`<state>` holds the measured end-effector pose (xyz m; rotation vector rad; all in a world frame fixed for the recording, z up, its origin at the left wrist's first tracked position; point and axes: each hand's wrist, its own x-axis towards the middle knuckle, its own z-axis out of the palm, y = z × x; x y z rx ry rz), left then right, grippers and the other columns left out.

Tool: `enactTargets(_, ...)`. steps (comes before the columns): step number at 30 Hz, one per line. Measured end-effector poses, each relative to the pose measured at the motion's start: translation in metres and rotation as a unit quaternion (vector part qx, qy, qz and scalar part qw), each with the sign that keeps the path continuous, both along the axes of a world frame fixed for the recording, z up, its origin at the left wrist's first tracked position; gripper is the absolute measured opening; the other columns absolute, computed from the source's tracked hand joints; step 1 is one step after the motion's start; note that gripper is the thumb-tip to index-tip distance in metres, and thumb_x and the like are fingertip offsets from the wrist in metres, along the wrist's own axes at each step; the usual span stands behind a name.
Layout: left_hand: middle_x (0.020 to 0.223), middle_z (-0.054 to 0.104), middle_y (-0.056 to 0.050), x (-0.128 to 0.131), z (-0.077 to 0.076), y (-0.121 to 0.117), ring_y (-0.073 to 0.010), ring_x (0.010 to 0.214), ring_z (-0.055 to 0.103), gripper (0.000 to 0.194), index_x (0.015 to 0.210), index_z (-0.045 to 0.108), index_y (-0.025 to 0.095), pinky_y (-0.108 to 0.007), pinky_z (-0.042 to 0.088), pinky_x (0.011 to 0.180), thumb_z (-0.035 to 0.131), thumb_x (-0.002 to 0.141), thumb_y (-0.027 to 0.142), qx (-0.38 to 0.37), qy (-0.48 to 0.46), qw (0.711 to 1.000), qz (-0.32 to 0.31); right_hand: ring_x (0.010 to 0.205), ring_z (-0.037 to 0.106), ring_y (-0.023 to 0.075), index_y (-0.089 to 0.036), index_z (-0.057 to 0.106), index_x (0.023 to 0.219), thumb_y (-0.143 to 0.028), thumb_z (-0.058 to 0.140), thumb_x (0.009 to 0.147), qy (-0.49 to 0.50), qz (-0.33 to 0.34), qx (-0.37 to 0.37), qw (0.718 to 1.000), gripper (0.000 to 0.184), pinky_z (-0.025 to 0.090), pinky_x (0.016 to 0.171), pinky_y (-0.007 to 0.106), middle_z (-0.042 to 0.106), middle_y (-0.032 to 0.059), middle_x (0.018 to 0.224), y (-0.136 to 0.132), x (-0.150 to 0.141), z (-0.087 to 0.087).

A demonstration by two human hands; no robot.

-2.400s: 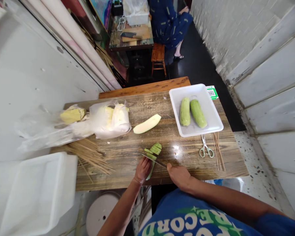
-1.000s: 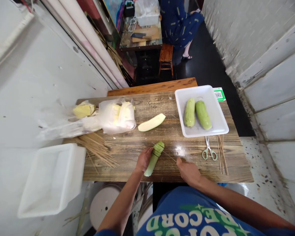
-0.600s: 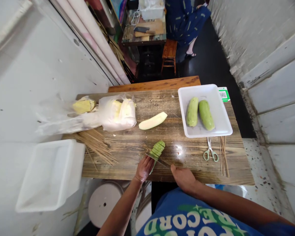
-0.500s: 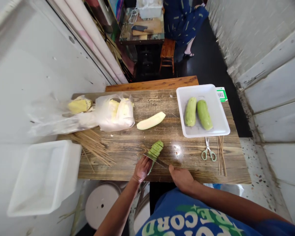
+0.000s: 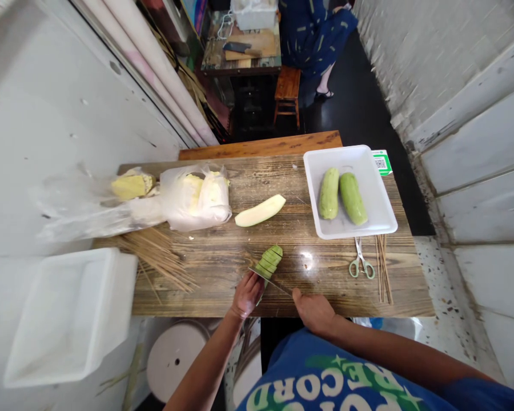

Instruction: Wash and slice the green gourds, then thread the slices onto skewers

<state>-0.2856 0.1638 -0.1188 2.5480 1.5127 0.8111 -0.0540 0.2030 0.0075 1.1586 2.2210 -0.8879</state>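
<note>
A green zucchini half (image 5: 270, 260) lies on the wooden table near its front edge, its far part cut into several slices. My left hand (image 5: 247, 293) holds its near end, fingers closed on it beside the blade. In my right hand (image 5: 313, 310) is the handle of a knife (image 5: 280, 286), whose blade lies across the zucchini at my left fingertips. The handle itself is hidden in my fist. Beyond them rests another zucchini half (image 5: 260, 210), pale cut face showing.
A white tray (image 5: 318, 227) with two whole zucchini (image 5: 353, 198) stands at the right. Scissors (image 5: 361, 266) and wooden skewers (image 5: 383, 271) lie before it. At left are plastic-bagged food (image 5: 197, 200), more skewers (image 5: 160, 260) and a white bin (image 5: 124, 297). A person (image 5: 312, 40) is beyond.
The view has shifted slightly. The knife has moved a little along the zucchini toward my left hand, and both hands keep their holds.
</note>
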Motion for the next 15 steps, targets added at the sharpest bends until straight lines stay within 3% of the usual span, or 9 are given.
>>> enactTargets(6,0.103,0.064,-0.012,0.0,-0.002,-0.002,-0.0227,0.107,0.055,0.019,0.097,0.061,0.014,-0.043,0.05,0.089,0.054,0.081,0.01,0.002,-0.003,1.0,-0.001,0.081,0.069,0.0219,-0.012,0.048,0.105,-0.006,0.039,0.086,-0.013,0.008,0.006,1.0,0.021,0.051,0.069,0.028,0.07,0.0157,0.083,0.002,-0.004,-0.009)
enactTargets(15,0.1,0.064,-0.013,0.005,0.009,0.001,-0.0236,0.103,0.058,0.022,0.103,0.061,0.014,-0.042,0.051,0.085,0.051,0.083,0.013,-0.011,0.025,0.999,0.027,0.078,0.069,0.0222,-0.01,0.049,0.103,-0.006,0.039,0.087,-0.011,0.013,0.026,1.0,0.02,0.051,0.067,0.029,0.07,0.0161,0.081,0.004,-0.011,-0.016)
